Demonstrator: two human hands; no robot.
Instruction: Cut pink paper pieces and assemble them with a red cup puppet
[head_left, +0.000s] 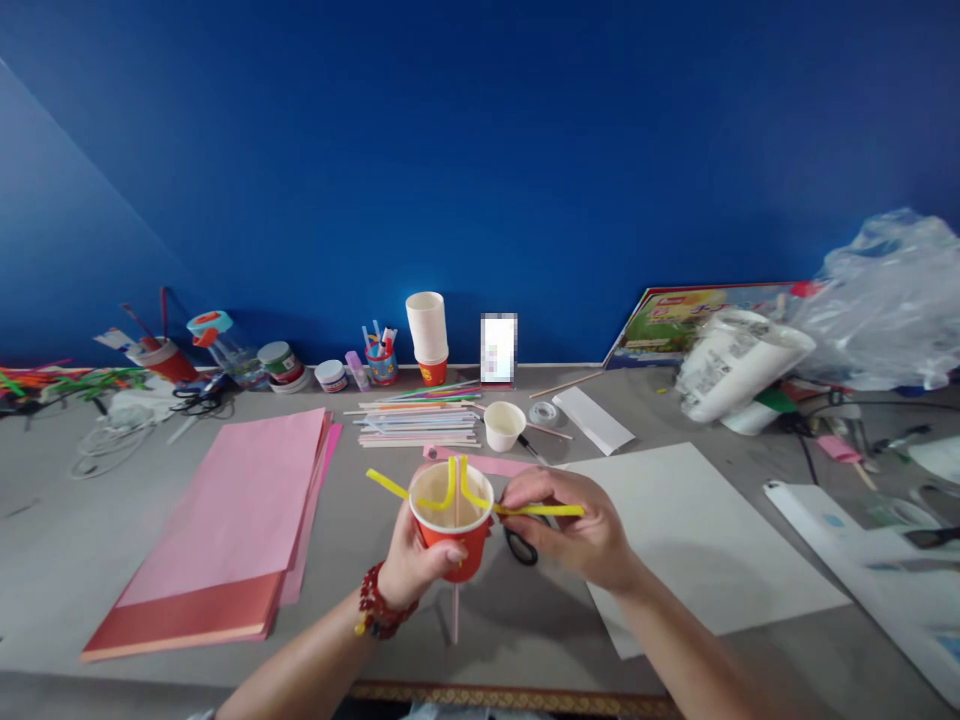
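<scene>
My left hand (420,550) is wrapped round a red paper cup (459,548) with a white rim, its thumb across the front. A pale pink straw (455,615) stands upright through the cup, coming out below its bottom. Two bent yellow straws show in the cup: the left yellow straw (386,484) sticks out past the left side, while the right yellow straw (555,510) extends past the right side. My right hand (559,520) pinches this right straw just outside the cup wall. Behind that hand, black-handled scissors (520,547) lie partly hidden on the table.
Pink and red paper sheets (232,510) lie left, a large white sheet (697,540) right. Beyond the cup are a row of straws (416,425), a white paper cup (504,427), a tape roll (543,412) and stacked cups (427,330). A blue wall (480,150) rises behind.
</scene>
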